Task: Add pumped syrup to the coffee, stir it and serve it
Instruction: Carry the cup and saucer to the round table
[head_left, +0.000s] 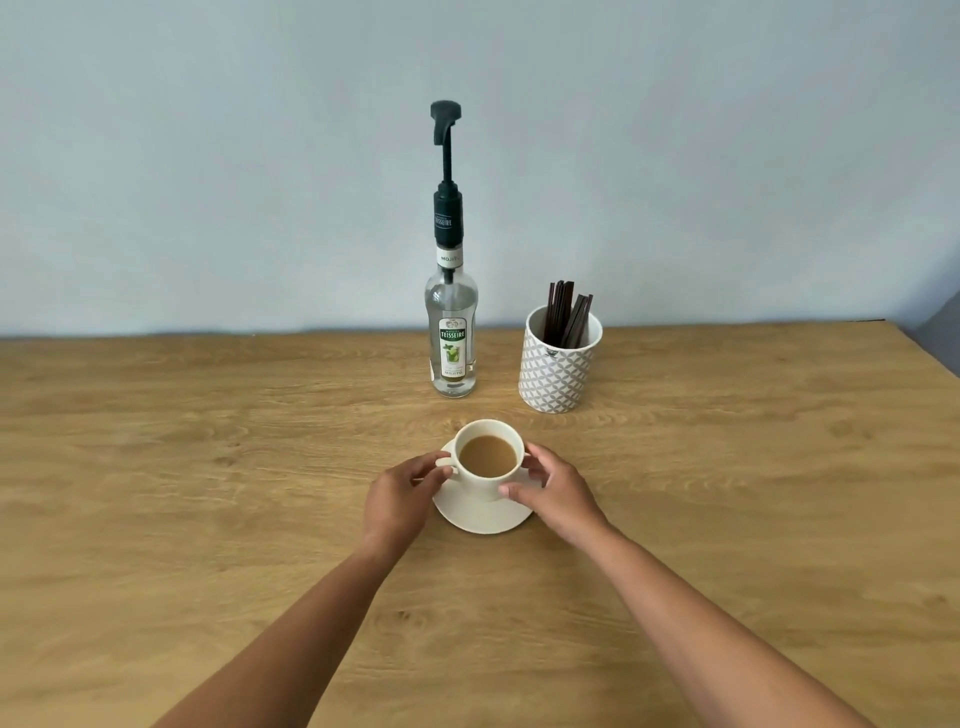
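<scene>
Pale oak-grain worktop (208, 467) carries everything in the head view, the only view you have. Your cup (488, 457) of milky coffee sits on its saucer (483, 519) at the centre, just in front of the syrup bottle (451, 332), whose pump head (444, 117) stands fully raised with its spout turned to the bottle's left side as you see it.

Your left hand (400, 499) curls at the saucer's left edge, fingers touching the cup's handle. Your right hand (550, 488) cups the opposite side, fingertips against the cup wall and thumb low by the saucer. Neither hand is closed tight; both are lightly bracing the crockery. You cannot tell from here whether they carry any weight or only steady it.

That two-sided hold makes sense if you mean to slide cup and saucer together under the spout, since the cup is nearly full and a one-sided push could slop it.

To the right of the bottle, apart from it, the patterned holder (560, 364) keeps the dark stirrers (566, 312) upright and within easy reach of your right hand for stirring.
</scene>
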